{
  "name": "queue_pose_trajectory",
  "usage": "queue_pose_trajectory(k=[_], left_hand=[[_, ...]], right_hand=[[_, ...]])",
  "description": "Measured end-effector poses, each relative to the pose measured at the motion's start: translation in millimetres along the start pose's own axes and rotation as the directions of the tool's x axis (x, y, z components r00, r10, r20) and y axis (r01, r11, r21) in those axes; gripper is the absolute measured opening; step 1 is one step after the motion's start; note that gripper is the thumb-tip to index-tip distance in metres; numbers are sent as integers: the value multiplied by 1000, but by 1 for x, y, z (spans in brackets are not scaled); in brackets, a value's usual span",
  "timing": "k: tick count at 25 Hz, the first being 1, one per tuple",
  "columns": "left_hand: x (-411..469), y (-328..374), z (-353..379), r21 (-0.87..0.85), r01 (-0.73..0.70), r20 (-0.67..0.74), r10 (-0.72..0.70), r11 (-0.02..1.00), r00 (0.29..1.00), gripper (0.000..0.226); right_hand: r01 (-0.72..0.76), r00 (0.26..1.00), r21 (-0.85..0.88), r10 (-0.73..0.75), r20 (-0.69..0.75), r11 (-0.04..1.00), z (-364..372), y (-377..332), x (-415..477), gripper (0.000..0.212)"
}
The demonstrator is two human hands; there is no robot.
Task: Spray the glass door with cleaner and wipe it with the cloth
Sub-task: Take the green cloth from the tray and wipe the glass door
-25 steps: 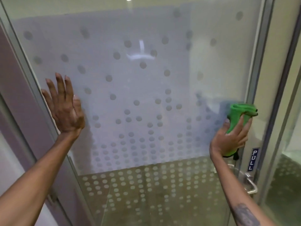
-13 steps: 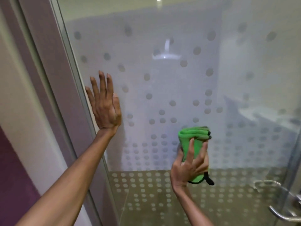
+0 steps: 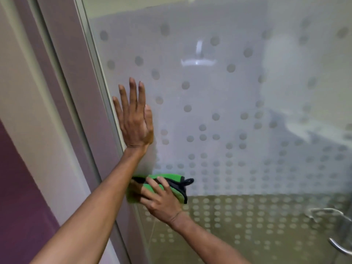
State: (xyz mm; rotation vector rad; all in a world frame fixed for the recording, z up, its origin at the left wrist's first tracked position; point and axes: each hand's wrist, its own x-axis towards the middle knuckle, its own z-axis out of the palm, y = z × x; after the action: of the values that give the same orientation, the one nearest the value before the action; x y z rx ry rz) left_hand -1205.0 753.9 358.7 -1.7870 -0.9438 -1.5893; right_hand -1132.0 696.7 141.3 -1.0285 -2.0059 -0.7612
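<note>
The glass door point(image 3: 219, 103) fills most of the view, frosted with grey dots that grow denser toward the bottom. My left hand point(image 3: 134, 119) lies flat against the glass near its left edge, fingers spread and pointing up, holding nothing. Below it, my right hand point(image 3: 161, 197) presses a folded green cloth point(image 3: 163, 177) with a black trim and loop against the glass, right under my left forearm. Part of the cloth is hidden by my fingers. No spray bottle is in view.
The door's metal frame point(image 3: 91, 77) runs diagonally down the left, with a beige and purple wall point(image 3: 22, 168) beyond it. A curved metal door handle point(image 3: 337, 244) sits at the lower right edge.
My right hand has swept the green cloth from the right side of the door, by the handle, leftward across the glass to under my left forearm. The view has shifted left; my left hand stays flat.
</note>
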Motion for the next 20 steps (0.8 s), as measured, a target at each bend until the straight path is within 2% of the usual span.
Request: queue_pose_trajectory(k=[2,4,7,10,13,15,18,20], left_hand=[[-1,-3,0,-1,-9,-10,9,1000,1000,55],[-3,-7,0,-2,-10,-16,10,1000,1000,55],[-8,-12,0,-5,2,-24,-2,1000,1000,57],[-8,-8,0,-35,5,-11,-5,999,1000,57],[-9,-6,0,-52,19,-3,-19,998,1000,58],[-12,-7,3,-59,21,-1,-21,998,1000,58],[-11,-12,13,-53,27,12,-27,998,1000,58],[-9,-15,18,-43,33,18,-32,999,999,58]], right_hand=[[249,957,-115,-227,179,962,-11,11,-10,20],[382,902,-134,-338,269,914,-28,28,-23,26],[438,879,-166,-383,283,883,-70,65,-47,37],[429,893,-212,-378,243,878,-136,118,-70,30],[355,934,-309,-318,166,882,-202,168,-99,25],[240,970,-412,-234,65,879,-237,194,-121,35],[-26,989,-539,-57,-137,842,-283,232,-149,48],[-255,951,-579,92,-295,774,-309,252,-158,55]])
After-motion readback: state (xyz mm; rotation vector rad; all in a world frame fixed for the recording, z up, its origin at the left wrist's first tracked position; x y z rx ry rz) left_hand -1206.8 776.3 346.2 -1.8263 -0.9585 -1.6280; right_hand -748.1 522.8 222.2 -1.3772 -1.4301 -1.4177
